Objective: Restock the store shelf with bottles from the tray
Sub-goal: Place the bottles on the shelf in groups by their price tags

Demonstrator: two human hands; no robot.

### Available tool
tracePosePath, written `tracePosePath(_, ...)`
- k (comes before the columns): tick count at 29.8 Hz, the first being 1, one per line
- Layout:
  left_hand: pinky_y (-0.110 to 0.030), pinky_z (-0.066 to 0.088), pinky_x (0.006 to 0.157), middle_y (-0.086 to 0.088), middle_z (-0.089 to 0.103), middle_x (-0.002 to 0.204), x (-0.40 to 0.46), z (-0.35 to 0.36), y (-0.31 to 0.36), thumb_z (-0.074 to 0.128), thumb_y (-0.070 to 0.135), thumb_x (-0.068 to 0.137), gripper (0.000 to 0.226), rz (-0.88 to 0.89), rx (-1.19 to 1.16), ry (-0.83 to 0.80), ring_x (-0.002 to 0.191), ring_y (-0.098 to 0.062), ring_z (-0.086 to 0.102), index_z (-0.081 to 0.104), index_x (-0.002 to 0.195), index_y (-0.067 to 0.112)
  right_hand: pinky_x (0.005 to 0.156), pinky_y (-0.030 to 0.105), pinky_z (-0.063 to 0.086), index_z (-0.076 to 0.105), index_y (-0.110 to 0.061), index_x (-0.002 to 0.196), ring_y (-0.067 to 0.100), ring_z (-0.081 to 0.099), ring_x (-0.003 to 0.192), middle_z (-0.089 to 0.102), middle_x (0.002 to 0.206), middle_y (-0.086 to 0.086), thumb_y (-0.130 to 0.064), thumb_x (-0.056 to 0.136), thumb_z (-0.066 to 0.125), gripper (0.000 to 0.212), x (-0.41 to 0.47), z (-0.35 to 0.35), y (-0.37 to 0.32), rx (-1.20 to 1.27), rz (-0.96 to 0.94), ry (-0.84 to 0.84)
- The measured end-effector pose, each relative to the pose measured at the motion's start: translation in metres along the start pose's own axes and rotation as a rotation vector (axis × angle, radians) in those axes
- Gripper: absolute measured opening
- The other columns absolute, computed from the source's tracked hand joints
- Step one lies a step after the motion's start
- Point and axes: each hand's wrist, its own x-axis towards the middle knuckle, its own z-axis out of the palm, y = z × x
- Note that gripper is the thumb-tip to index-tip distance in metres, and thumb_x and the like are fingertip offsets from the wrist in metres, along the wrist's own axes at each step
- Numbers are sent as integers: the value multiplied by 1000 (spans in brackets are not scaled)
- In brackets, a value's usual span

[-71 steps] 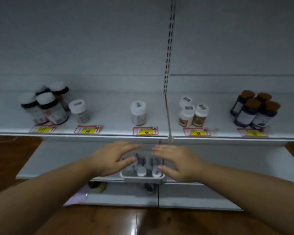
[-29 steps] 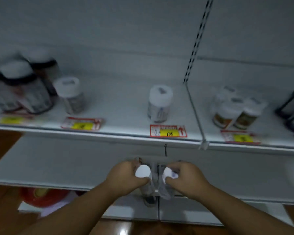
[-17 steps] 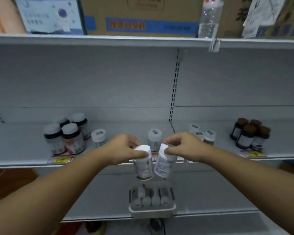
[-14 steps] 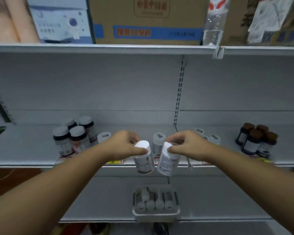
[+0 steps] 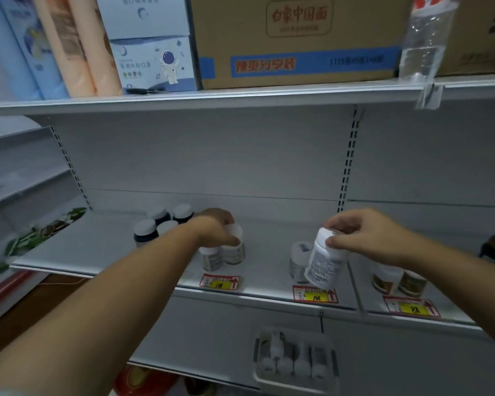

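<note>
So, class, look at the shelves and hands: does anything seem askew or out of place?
One thing: the white bottle in the right hand leans over, held by its cap above the shelf. The bottles standing there are upright. In the tray below, bottles lie on their sides.

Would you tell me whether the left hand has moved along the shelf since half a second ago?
Yes. The left hand has carried its bottle leftward, away from the slotted upright and onto the shelf above the left price tag.

Counting outward from the middle price tag: three price tags line the shelf edge. Four dark bottles stand far left, four white-capped bottles stand or hang nearer, two brown-labelled bottles stand right. About four bottles lie in the tray below.
</note>
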Motion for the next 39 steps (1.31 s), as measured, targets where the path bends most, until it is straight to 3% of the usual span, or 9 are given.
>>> tracePosePath(8, -37, 35, 103, -3, 48, 141, 33, 28, -7, 63, 55, 77, 67, -64, 134, -138, 126, -25, 46, 45, 133, 22, 60, 3, 46, 66, -29, 99, -14, 62, 80, 65, 90, -21, -21, 77, 70, 24, 2, -11, 19, -7, 5, -35)
tracePosePath(13, -39, 18, 117, -4, 33, 153, 23, 32, 0, 62, 53, 81, 76, -78, 52, -76, 140, -23, 29, 33, 143, 21, 69, 18, 54, 66, -24, 104, 3, 67, 88, 70, 99, -9, -22, 76, 70, 29, 6, -13, 21, 77, 55, -47)
tracePosePath(16, -31, 29, 109, -5, 40, 146, 4, 18, 19, 68, 43, 80, 67, 14, -161, 158, 134, -23, 35, 44, 138, 19, 62, 23, 57, 67, -20, 98, 13, 69, 84, 72, 97, 2, -33, 72, 71, 30, 9, -14, 15, 82, 72, -23)
tracePosePath(19, -25, 45, 79, 1, 60, 117, -20, 11, 56, 73, 38, 77, 43, 137, -524, 357, 102, -15, 56, 59, 115, 24, 63, 35, 61, 66, -18, 84, 18, 69, 74, 70, 84, 3, -51, 68, 67, 37, 16, -15, 3, -43, 111, 93)
tracePosePath(22, -22, 46, 73, 9, 61, 104, -44, 23, 96, 79, 43, 68, 50, 225, -808, 241, 95, -8, 58, 55, 110, 30, 68, 44, 61, 61, -18, 78, 24, 70, 65, 70, 75, 8, -59, 72, 58, 41, 25, -14, -12, -180, 198, 202)
tracePosePath(25, -16, 45, 67, 11, 58, 106, -50, 39, 119, 82, 46, 60, 69, 241, -909, 139, 94, -5, 58, 47, 117, 30, 62, 35, 60, 58, -18, 76, 21, 69, 54, 70, 67, 7, -63, 75, 49, 46, 31, -10, -24, -277, 256, 219)
tracePosePath(30, -26, 55, 73, -4, 65, 109, -43, 39, 127, 81, 27, 68, 61, 173, -1195, 48, 96, -18, 66, 51, 119, 16, 50, 26, 56, 59, -16, 91, 22, 70, 63, 68, 81, 8, -65, 78, 49, 52, 29, -15, -28, -1, 347, 173)
tracePosePath(35, -32, 59, 75, -15, 70, 102, -46, 42, 127, 64, 23, 75, 45, 242, -1639, -302, 90, -27, 70, 56, 114, 3, 61, 24, 58, 63, -28, 96, 16, 62, 93, 63, 102, -2, -34, 88, 56, 12, 23, -20, -20, 335, 142, 36)
tracePosePath(39, -34, 60, 73, -17, 68, 98, -45, 43, 131, 49, 29, 85, 41, 171, -1795, -366, 82, -28, 71, 59, 114, 2, 65, 24, 59, 65, -22, 97, 17, 62, 98, 63, 110, 6, -10, 84, 57, 20, 20, -24, -17, 416, 120, -1)
